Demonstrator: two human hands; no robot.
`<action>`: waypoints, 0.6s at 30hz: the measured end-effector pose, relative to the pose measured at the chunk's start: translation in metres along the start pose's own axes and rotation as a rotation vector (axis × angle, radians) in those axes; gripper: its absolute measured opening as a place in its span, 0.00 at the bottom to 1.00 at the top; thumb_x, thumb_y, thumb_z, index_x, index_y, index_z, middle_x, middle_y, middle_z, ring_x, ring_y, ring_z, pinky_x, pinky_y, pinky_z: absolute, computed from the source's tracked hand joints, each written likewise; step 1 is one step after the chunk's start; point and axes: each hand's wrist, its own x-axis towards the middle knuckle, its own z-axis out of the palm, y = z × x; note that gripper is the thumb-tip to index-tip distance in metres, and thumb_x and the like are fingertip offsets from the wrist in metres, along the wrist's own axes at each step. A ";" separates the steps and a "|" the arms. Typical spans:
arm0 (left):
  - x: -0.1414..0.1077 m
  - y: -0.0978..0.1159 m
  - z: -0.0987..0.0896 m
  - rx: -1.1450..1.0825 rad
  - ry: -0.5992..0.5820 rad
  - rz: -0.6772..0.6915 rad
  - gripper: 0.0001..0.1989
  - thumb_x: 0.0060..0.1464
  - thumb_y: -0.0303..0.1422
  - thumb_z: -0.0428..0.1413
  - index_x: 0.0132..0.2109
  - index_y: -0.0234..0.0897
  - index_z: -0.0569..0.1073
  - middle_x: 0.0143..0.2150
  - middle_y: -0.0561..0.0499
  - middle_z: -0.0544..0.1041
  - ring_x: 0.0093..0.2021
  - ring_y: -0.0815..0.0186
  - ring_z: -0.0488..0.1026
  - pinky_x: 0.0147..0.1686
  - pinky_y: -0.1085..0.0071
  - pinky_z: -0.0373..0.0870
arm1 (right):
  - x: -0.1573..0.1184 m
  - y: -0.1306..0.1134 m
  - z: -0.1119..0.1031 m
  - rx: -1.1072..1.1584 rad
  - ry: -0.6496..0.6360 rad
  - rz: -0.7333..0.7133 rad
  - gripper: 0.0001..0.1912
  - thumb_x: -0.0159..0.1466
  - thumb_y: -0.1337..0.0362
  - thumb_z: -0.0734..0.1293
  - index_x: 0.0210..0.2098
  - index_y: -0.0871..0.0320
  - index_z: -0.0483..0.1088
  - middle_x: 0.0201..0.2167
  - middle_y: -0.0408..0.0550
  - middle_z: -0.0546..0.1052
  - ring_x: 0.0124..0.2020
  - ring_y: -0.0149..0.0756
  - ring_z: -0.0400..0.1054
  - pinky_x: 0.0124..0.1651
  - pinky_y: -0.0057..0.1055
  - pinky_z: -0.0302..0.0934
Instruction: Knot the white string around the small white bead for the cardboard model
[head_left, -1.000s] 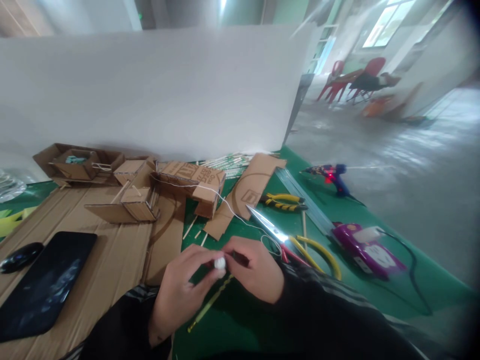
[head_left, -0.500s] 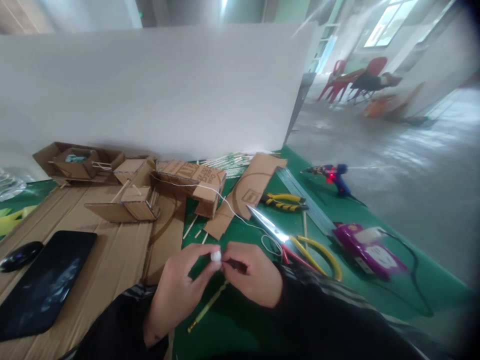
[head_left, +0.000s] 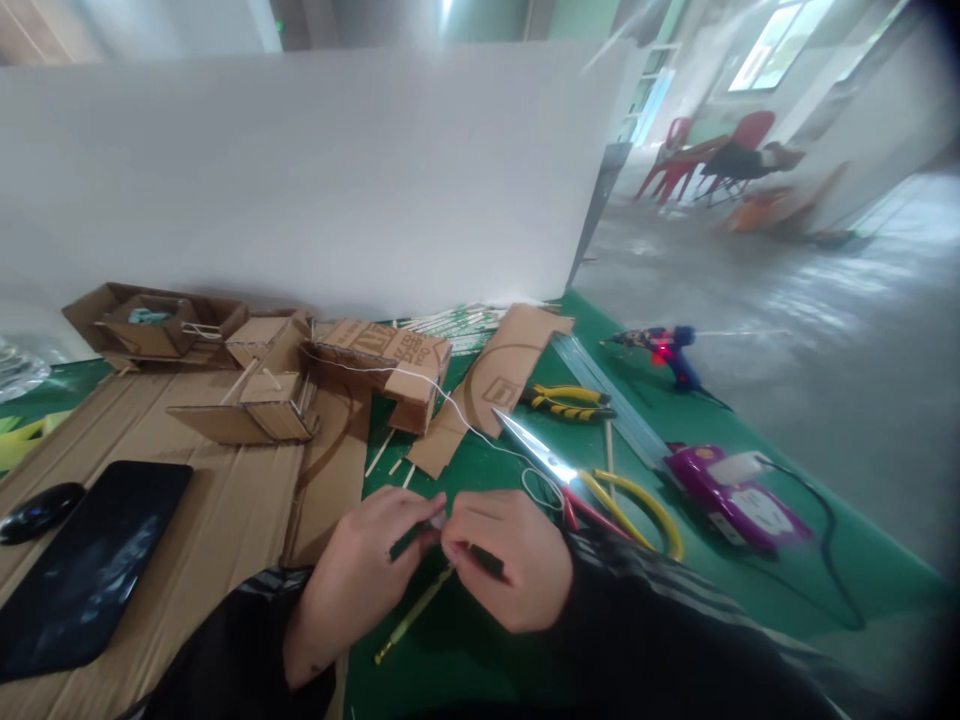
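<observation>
My left hand (head_left: 367, 575) pinches a small white piece (head_left: 437, 520) between thumb and forefinger; most of it is covered by fingers. Against it, my right hand (head_left: 510, 560) has its thumb and fingertips pressed together, and what they grip is hidden. Under the hands a thin yellowish rod (head_left: 409, 622) with a gold tip lies on the green table. A white string (head_left: 480, 437) runs from the cardboard build to a loop just above my right hand. Scissors (head_left: 540, 450) with yellow and red handles lie beside my right wrist.
Cardboard boxes (head_left: 277, 400) stand on a cardboard sheet (head_left: 225, 520), near a black tablet-like slab (head_left: 97, 560) and a mouse (head_left: 41, 512). Pliers (head_left: 570, 403), clear glue sticks (head_left: 607, 400), a glue gun (head_left: 667, 352) and a purple power strip (head_left: 735, 500) lie right. A white panel (head_left: 315, 180) stands behind.
My right hand has turned and its fingers have closed over the small white piece, which shows less now. My left hand keeps its pinch, nearly in place.
</observation>
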 end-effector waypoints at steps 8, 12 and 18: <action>0.000 0.007 0.002 0.050 -0.043 -0.062 0.05 0.58 0.27 0.53 0.38 0.40 0.73 0.37 0.50 0.77 0.38 0.62 0.72 0.38 0.69 0.69 | -0.001 0.006 0.006 -0.081 0.089 0.054 0.08 0.65 0.69 0.60 0.32 0.58 0.68 0.28 0.48 0.73 0.30 0.33 0.67 0.32 0.28 0.60; -0.001 0.006 0.004 -0.053 0.004 -0.109 0.04 0.57 0.27 0.54 0.38 0.40 0.73 0.38 0.50 0.77 0.39 0.62 0.72 0.39 0.68 0.69 | -0.002 0.004 0.007 -0.034 0.154 0.166 0.05 0.65 0.68 0.62 0.34 0.58 0.69 0.30 0.47 0.74 0.32 0.33 0.68 0.33 0.27 0.62; -0.002 0.009 0.007 -0.156 0.028 -0.171 0.04 0.55 0.28 0.55 0.37 0.40 0.74 0.38 0.50 0.77 0.40 0.63 0.73 0.41 0.68 0.70 | -0.002 0.007 0.006 0.011 0.205 0.248 0.05 0.65 0.66 0.64 0.33 0.57 0.71 0.30 0.47 0.74 0.32 0.33 0.69 0.32 0.26 0.62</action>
